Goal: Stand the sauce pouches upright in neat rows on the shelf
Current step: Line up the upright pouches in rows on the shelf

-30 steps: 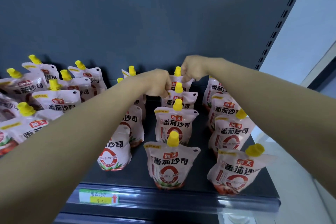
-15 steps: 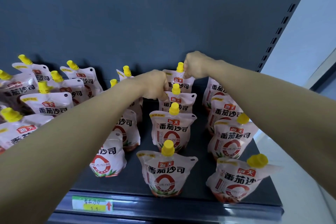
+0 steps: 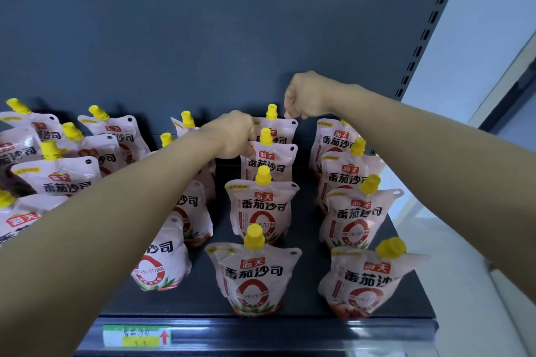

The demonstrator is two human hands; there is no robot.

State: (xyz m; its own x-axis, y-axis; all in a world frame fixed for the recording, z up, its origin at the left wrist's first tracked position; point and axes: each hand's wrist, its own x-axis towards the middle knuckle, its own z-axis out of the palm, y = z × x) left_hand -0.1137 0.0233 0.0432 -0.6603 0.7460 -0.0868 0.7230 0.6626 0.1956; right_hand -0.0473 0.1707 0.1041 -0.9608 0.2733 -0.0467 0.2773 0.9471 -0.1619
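1. Fingers of our left hand (image 3: 232, 135) pinch the top corner of the second pouch from the back (image 3: 268, 164) in the middle row.
2. Our right hand (image 3: 307, 95) is curled shut just above the rearmost pouch (image 3: 278, 130); contact is unclear.
3. Four pouches stand in the middle row on the shelf (image 3: 307, 235), four in the right row.
4. Our left arm hides part of the next row; the leftmost pouches are cropped.

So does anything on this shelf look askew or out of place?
Yes. The pink yellow-capped sauce pouches at far left lean back, overlapping in a loose pile rather than rows. The front-right pouch tilts, its cap skewed right. The centre row stands straight. No spills or damage visible.
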